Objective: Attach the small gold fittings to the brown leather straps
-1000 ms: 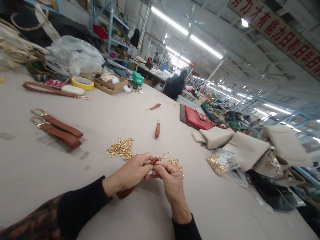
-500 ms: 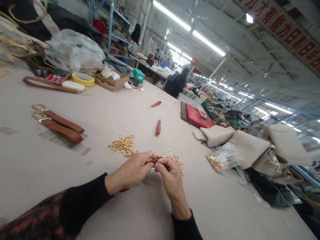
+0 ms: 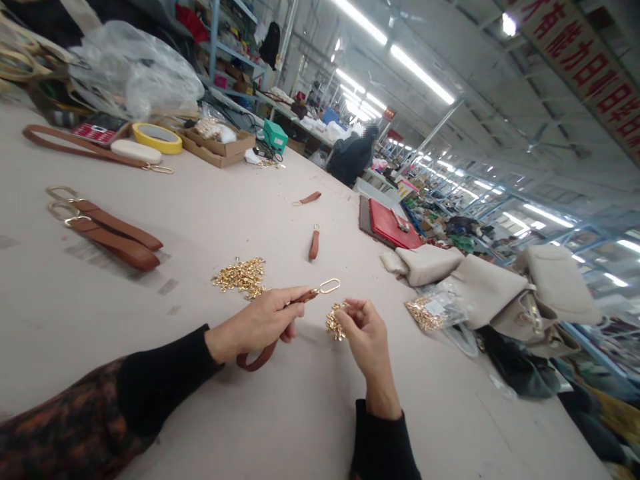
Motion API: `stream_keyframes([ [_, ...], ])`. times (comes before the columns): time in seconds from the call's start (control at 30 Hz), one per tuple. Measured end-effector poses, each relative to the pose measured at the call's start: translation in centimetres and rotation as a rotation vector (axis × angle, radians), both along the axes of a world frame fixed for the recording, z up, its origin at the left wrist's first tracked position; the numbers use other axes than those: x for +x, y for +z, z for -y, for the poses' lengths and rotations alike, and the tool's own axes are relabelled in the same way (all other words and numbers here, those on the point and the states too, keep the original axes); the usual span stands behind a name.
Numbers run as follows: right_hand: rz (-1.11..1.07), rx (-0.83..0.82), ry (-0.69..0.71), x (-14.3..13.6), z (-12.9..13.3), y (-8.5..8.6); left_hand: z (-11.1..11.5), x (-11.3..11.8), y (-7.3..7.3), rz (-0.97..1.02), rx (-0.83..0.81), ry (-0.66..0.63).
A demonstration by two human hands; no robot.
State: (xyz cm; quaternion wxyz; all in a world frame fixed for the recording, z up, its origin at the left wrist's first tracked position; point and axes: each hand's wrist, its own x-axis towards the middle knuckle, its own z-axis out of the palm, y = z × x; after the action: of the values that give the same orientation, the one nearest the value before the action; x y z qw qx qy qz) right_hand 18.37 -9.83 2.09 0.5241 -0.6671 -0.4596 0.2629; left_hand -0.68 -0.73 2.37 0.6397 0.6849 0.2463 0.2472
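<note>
Holding the brown strap (image 3: 265,355) in the left hand (image 3: 265,317), over the table (image 3: 310,413), gripping near the gold ring (image 3: 329,281). Bending the right hand (image 3: 367,327) narrow at the small gold pile (image 3: 335,325); cannot tell if holding a bit. Seems to be picking a bit for the strap. Probably needs a light pinch next.

- long tube lights (image 3: 423,75), pretty bright
- ceiling fan (image 3: 534,141) hanging upper right
- tilted banner (image 3: 583,67) with big red lettering
- blue metal shelving (image 3: 214,41), kinda crammed, back left
- big pale table (image 3: 250,420) up front
</note>
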Motion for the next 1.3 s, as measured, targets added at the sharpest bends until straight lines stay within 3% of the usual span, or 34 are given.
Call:
stream_keyframes([
  [0.17,0.451,-0.113,0.086,1.4,1.1,-1.8,-0.8,-0.1,0.2,-0.004,0.060,0.070],
  [0.27,0.759,-0.128,0.127,1.1,1.1,-1.9,-0.9,-0.3,0.3,0.004,0.058,0.099],
  [0.53,1.131,-0.159,0.229,1.0,1.1,-1.1,-0.1,0.2,0.1,0.025,-0.208,0.084],
  [0.73,1.226,-0.166,0.283,0.5,1.0,-1.2,-0.2,0.6,-0.2,0.048,-0.301,0.135],
  [1.1,1.185,-0.220,0.176,0.0,0.9,-1.1,0.0,0.3,0.5,0.003,-0.132,0.148],
  [1.3,1.230,-0.193,0.191,-0.2,0.8,-1.1,0.2,0.2,0.7,0.028,-0.033,0.180],
])
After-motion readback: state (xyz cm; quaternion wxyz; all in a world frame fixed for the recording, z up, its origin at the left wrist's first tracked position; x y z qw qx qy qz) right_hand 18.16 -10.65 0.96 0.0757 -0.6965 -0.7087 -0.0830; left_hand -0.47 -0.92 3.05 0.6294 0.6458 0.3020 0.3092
